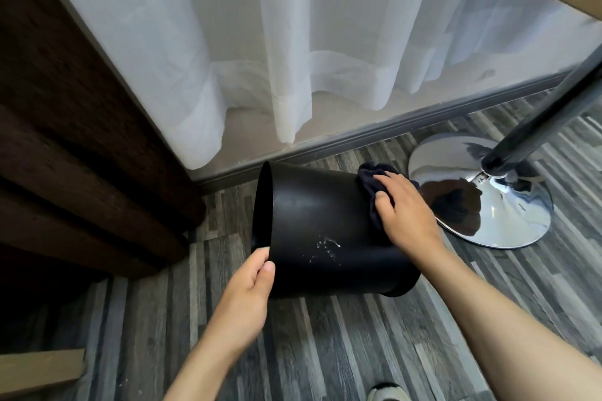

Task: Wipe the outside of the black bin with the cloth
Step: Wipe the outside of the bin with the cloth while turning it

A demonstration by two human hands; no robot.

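Observation:
The black bin [319, 225] is tipped on its side above the floor, its open mouth facing left and its base to the right. My left hand [250, 283] pinches the rim at the near lower edge. My right hand [407, 208] presses a dark navy cloth [371, 184] flat against the bin's upper side near the base. A patch of whitish splatter marks [325, 246] shows on the bin's near side, left of the cloth.
A chrome table base [508, 202] with its dark pole [553, 111] stands just right of the bin. White sheer curtains [260, 58] hang behind along a grey skirting. Dark brown curtain folds [65, 140] fill the left. Grey wood-look floor [325, 352] lies below.

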